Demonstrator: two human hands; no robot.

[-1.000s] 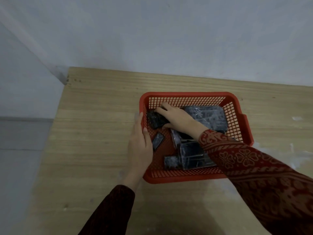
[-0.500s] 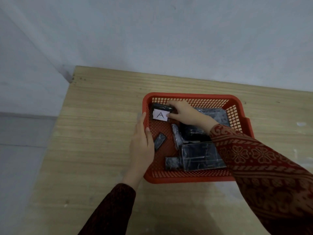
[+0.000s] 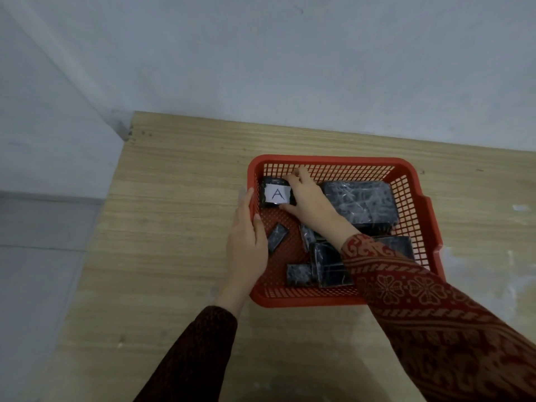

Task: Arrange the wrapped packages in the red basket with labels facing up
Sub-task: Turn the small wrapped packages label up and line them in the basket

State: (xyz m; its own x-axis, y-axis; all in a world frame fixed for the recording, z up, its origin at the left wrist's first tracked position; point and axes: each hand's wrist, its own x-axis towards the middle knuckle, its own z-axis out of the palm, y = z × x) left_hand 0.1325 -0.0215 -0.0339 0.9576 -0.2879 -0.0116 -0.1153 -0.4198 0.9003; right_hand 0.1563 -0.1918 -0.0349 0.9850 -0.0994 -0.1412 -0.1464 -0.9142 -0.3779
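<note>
A red mesh basket (image 3: 417,204) sits on the wooden table and holds several black wrapped packages. In its far left corner lies a small package with a white label marked A (image 3: 277,194) facing up. My right hand (image 3: 310,201) grips that package between fingers at its far edge and thumb at its near edge. My left hand (image 3: 246,242) rests on the basket's left rim, thumb hooked just inside. A large package (image 3: 362,204) lies at the far right, a small one (image 3: 277,237) near the left wall, others (image 3: 301,274) at the front, with no labels showing.
The wooden table (image 3: 174,227) runs left to an edge near the grey floor and back to a pale wall. White smears mark the table to the right of the basket (image 3: 522,207).
My right hand turned the small package over so its label A faces up and set it down in the basket's far left corner. My left hand stayed on the rim.
</note>
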